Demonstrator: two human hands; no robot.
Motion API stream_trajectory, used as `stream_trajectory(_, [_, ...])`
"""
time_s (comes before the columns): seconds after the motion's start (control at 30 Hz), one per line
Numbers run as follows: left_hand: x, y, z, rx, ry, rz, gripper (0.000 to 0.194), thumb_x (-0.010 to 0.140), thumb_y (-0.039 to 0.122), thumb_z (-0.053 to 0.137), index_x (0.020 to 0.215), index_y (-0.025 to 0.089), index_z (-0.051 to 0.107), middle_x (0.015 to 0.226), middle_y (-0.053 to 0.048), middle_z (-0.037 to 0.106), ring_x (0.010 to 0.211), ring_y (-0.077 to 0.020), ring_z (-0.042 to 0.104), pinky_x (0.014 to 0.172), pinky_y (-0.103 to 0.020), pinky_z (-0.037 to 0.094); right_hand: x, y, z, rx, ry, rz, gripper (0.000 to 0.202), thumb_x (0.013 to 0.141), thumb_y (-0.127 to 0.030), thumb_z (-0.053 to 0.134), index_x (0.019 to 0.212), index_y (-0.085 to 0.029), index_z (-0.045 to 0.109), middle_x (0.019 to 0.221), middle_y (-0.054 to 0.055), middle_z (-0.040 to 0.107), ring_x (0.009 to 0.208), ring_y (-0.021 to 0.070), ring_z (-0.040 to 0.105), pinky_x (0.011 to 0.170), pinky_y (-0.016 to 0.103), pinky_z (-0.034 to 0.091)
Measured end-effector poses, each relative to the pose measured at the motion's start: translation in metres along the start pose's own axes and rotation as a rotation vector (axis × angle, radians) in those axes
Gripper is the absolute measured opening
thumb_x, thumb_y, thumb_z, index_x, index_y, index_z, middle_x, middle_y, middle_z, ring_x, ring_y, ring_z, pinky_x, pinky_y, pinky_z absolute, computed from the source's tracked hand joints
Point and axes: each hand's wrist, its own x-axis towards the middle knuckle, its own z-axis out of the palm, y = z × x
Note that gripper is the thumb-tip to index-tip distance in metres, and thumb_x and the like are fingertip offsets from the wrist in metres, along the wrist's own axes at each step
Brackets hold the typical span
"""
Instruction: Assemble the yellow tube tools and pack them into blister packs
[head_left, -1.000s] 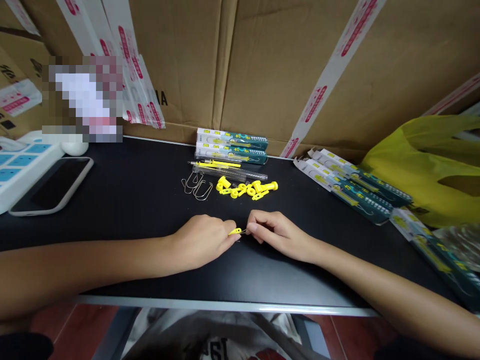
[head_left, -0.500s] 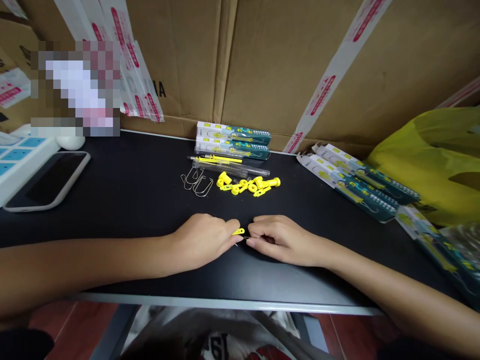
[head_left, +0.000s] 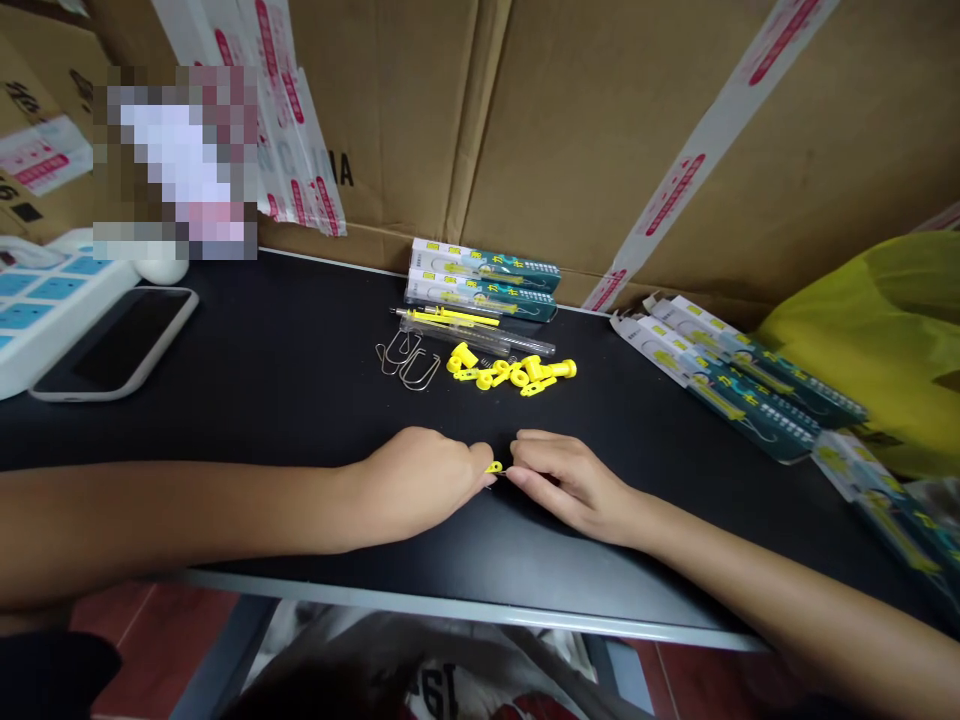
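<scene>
My left hand (head_left: 431,488) is closed on a small yellow plastic piece (head_left: 493,467). Only the piece's end, with a hole in it, shows beyond the thumb and forefinger. My right hand (head_left: 574,485) is pinched close beside it, its fingertips on a thin wire-like metal part (head_left: 502,474) at the yellow piece. Whether that metal passes through the hole, I cannot tell. Beyond the hands lie several loose yellow plastic parts (head_left: 525,374) and bent metal hooks (head_left: 420,370). Behind these are clear plastic tubes (head_left: 529,343) and yellow rods with metal ends (head_left: 457,317).
Printed boxes (head_left: 480,295) stand at the back of the black table (head_left: 300,390). More printed boxes (head_left: 720,385) lie at right, near a yellow bag (head_left: 847,330). At left are a phone (head_left: 116,340) and a white power strip (head_left: 45,300). Large cardboard (head_left: 600,130) rises behind.
The view has swung a little, so things on the table sit farther right. My right fingers have changed their pose slightly, and less of the yellow piece shows. Both hands keep their pinch.
</scene>
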Motion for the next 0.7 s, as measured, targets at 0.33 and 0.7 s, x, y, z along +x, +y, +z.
stream_trajectory(0.33, [-0.002,0.000,0.014,0.056,0.125,0.058,0.026,0.096,0.026,0.039,0.080,0.014,0.056,0.063,-0.006,0.065,0.058,-0.0221,0.067,0.050,-0.028,0.046,0.003,-0.003,0.006,0.004,0.110,0.023,0.029,0.093,-0.019,0.044,0.065,-0.020,0.035,0.062,-0.004,0.034,0.056,0.0100,0.034,0.055,0.024,0.027])
stream_trajectory(0.7, [-0.002,0.002,0.013,0.091,0.165,0.112,0.025,0.095,0.020,0.039,0.081,0.013,0.058,0.065,-0.006,0.064,0.055,-0.0215,0.065,0.045,-0.027,0.042,0.004,-0.006,0.011,0.005,0.143,0.157,0.033,0.094,-0.026,0.043,0.062,-0.018,0.039,0.057,-0.005,0.035,0.052,0.0082,0.033,0.052,0.022,0.026])
